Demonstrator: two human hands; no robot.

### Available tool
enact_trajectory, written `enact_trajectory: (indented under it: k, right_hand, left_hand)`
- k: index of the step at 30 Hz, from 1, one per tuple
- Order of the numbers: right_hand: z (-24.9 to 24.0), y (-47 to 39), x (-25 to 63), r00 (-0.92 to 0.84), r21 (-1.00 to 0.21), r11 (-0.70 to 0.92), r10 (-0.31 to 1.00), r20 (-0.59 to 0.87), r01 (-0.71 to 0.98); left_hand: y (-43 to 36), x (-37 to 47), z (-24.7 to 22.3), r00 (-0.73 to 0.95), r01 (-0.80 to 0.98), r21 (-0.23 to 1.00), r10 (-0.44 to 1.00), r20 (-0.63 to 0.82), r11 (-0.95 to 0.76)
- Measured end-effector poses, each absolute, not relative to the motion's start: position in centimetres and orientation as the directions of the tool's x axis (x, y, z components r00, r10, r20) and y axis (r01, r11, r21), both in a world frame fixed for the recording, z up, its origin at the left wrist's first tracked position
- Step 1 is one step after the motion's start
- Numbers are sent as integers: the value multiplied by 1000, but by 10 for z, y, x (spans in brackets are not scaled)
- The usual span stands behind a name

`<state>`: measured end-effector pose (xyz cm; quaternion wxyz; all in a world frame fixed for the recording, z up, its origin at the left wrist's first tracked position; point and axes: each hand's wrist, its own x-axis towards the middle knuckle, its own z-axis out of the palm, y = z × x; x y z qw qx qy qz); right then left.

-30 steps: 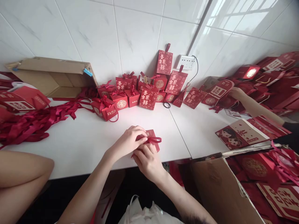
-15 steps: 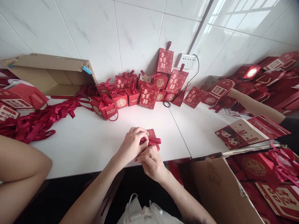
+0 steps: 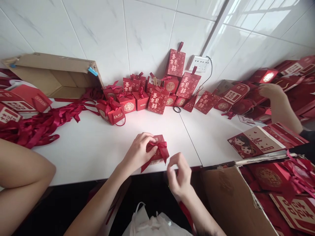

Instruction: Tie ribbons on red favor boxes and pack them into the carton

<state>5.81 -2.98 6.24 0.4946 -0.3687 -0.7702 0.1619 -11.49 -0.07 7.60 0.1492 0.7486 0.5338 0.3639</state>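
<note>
At the front edge of the white table [image 3: 169,126] lies a small red gift box [image 3: 158,139] with pale lettering. A dark red ribbon [image 3: 161,145] is tied across it in a bow, and one tail hangs towards the table edge. My left hand [image 3: 141,149] grips the box from its left side, fingers over the top and thumb on the bow. My right hand [image 3: 179,173] is off the box, just to its right and nearer to me. Its fingers are loosely curled, with a gap to the thumb and nothing visible in between.
Finished red boxes [image 3: 129,104] and standing red cards [image 3: 158,101] line the wall. Loose ribbons [image 3: 49,123] are heaped at left before a cardboard box [image 3: 71,78]. A carton of red boxes [image 3: 223,193] stands at right. A co-worker's arm [image 3: 283,101] reaches into the right pile; another person's limb [image 3: 24,170] is at left.
My right hand has come off the ribbon and moved right and towards me, uncovering the box and bow. My left hand stays on the box. The co-worker's arm at right has moved back to the right.
</note>
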Motion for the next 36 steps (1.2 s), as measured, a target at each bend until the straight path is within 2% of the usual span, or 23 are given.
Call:
enact_trajectory:
  k: [2,3,5,6,9,12,17,22,28,32,36]
  right_hand:
    - [69,-27,68,-168,-745,356,933,319,564]
    - [70,-25,70,-179,-772,215,975,133,598]
    - [71,-22,70,-258,-824,36,957,-135,565]
    - [69,-22,68,-287,-858,-18,939,-191,513]
    - [62,-20,61,-281,-937,-83,942,-185,340]
    - [57,-20,59,-268,-962,-104,948,-173,252]
    - [56,-17,59,-267,-957,-135,942,-204,256]
    - [53,-18,55,-253,-972,-107,954,-159,211]
    - [48,-19,56,-318,-970,-148,926,-205,193]
    - [52,-22,49,-301,-985,-121,941,-153,121]
    - [53,-22,47,-258,-987,-77,960,-111,140]
  left_hand:
    - [-2,-115,77,167,689,609,904,394,-393]
    - [-3,-116,77,170,694,602,902,396,-395]
    - [-3,-115,77,172,712,581,900,400,-394]
    - [-3,-115,77,169,724,570,900,401,-390]
    - [-3,-114,76,160,749,549,905,393,-371]
    - [-3,-113,75,150,757,551,914,378,-352]
    - [-2,-111,74,141,758,554,916,376,-344]
    - [-1,-113,76,162,772,522,906,390,-363]
    - [-1,-119,80,261,750,485,874,409,-451]
    - [3,-120,79,299,718,503,865,402,-482]
    - [5,-119,78,253,712,545,886,389,-442]
